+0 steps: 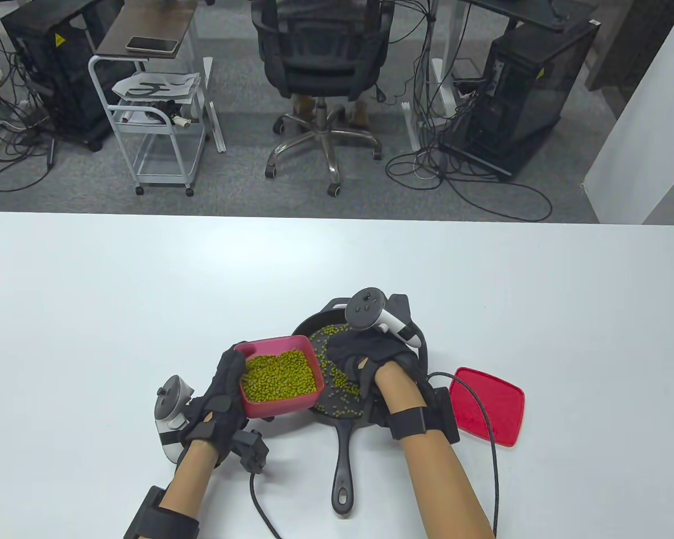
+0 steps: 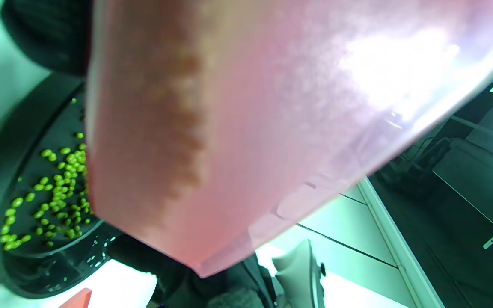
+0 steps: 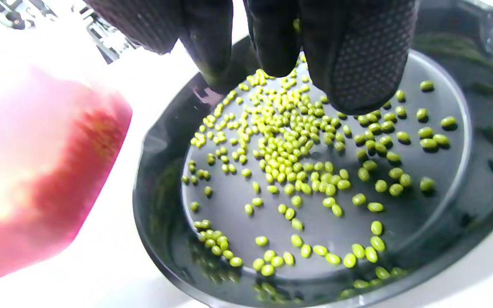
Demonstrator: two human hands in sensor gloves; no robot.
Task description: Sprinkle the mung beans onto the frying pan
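While the left hand [image 1: 216,401] grips the pink tub [image 1: 281,375] of mung beans [image 1: 281,379] tilted beside the frying pan [image 3: 161,205] near the counter's [image 1: 146,292] front edge, the right hand [image 1: 365,356] hovers palm-down above the pan, fingertips [image 3: 272,47] bunched together over scattered beans.

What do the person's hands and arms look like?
Both hands, left and right, wear black gloves with bumpy fingertips. A grey-and-white tracker sits on each. Bare forearms carry black straps, and black cables trail off.
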